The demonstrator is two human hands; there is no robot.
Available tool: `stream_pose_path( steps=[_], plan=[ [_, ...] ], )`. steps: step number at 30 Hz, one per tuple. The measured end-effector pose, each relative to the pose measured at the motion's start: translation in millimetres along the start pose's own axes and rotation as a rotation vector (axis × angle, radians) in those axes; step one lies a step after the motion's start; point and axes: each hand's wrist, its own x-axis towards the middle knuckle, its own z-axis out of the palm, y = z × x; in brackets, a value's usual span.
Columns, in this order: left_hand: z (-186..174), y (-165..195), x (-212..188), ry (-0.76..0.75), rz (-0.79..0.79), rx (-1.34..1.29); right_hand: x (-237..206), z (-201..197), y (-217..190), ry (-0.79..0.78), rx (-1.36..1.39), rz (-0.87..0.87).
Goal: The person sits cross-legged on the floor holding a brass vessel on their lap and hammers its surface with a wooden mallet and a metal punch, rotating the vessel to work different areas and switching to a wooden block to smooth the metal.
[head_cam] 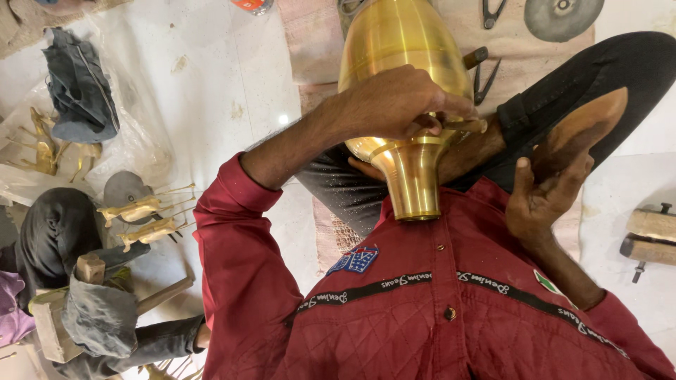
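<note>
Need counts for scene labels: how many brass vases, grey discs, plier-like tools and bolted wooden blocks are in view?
brass vase: 1
grey discs: 2
plier-like tools: 2
bolted wooden blocks: 2
Total: 7

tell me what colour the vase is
Shiny gold, like polished brass. The vase shows best in the head view, with the left hand on it.

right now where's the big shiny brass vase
Head view, top centre: the big shiny brass vase lies across the person's lap, left hand gripping near its neck, right hand beside it.
</note>
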Motion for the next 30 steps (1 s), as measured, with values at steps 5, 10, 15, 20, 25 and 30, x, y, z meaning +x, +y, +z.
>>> stream_pose_path(
  steps=[5,10,15,20,25,30],
  plan=[
    [2,3,2,-0.022,-0.005,0.049,8,7,1,-0.012,-0.096,-0.116],
    [5,2,6,-0.075,-0.025,0.111,14,11,-5,-0.029,-0.187,-0.155],
    [3,-2,16,-0.120,0.035,0.028,18,8,-5,-0.142,-0.379,-0.205],
    [-9,-4,16,-0.105,-0.015,-0.027,19,7,-6,-0.285,-0.197,0.085],
    [-19,-2,18,-0.140,-0.087,0.000,22,11,-8,-0.288,-0.243,0.088],
    [-22,2,20,-0.102,-0.030,-0.060,21,7,-7,-0.245,-0.300,0.070]
  ],
)
